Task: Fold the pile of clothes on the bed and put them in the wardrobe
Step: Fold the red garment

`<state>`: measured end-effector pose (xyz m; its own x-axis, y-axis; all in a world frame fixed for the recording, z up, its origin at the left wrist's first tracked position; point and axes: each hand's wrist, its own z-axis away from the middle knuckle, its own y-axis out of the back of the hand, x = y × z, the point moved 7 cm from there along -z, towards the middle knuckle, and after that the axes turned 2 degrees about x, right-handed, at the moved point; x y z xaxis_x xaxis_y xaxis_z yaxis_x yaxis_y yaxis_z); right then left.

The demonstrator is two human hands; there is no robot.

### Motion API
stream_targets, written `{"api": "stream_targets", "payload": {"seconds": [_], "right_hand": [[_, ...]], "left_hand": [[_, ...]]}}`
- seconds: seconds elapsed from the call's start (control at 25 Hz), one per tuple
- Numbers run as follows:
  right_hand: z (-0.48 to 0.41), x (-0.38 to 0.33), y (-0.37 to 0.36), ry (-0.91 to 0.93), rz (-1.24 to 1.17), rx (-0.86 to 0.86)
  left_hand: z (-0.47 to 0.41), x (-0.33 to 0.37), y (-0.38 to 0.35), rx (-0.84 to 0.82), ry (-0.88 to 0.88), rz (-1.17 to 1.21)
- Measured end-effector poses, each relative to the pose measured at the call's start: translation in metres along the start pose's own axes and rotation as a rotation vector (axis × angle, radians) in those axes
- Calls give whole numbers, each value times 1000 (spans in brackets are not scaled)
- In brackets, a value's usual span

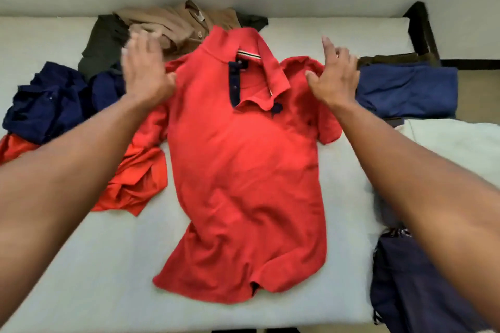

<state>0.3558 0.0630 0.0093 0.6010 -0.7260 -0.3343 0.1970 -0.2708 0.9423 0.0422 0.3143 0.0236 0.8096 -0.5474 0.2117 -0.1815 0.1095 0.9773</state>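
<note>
Red polo shirt (243,170) lies spread face-up on the bed (108,265), unfolded clothes (108,67) heaped beside it

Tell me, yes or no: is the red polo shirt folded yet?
No, the red polo shirt lies spread out full length on the bed, front up, with its collar and both short sleeves showing.
</note>
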Motion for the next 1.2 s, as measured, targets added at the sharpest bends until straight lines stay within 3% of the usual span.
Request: {"api": "stream_targets", "payload": {"seconds": [0.12,0.2,0.28,0.36,0.4,0.56,0.68,0.76,0.8,0.84,0.96,1.2], "right_hand": [[73,9,-61,-187,-202,-118],[173,40,-85,-417,-253,-136],[288,87,-98,-765,-311,-154],[388,122,-106,-1078,-525,-163],[422,131,-108,-1148,-605,-185],[447,129,-110,-1043,-720,-401],[426,121,-107,-1153,-983,-370],[410,126,-103,-1156,-1226,-289],[402,127,-96,-1075,-1223,-296],[397,128,-85,-960,-1087,-346],[398,149,-56,-602,-390,-470],[457,200,-50,-763,-295,-482]], "left_hand": [[76,8,-93,-282,-23,182],[180,-3,-129,-332,151,281],[284,-22,-145,-395,368,323],[362,-47,-147,-447,476,248],[388,-59,-145,-454,512,234],[415,-90,-152,-583,431,343],[393,-93,-155,-696,604,672],[378,-92,-143,-545,749,802],[375,-94,-134,-436,807,825],[377,-98,-124,-338,856,844],[416,-120,-95,-136,940,801],[525,-128,-95,-150,1005,514]]}}
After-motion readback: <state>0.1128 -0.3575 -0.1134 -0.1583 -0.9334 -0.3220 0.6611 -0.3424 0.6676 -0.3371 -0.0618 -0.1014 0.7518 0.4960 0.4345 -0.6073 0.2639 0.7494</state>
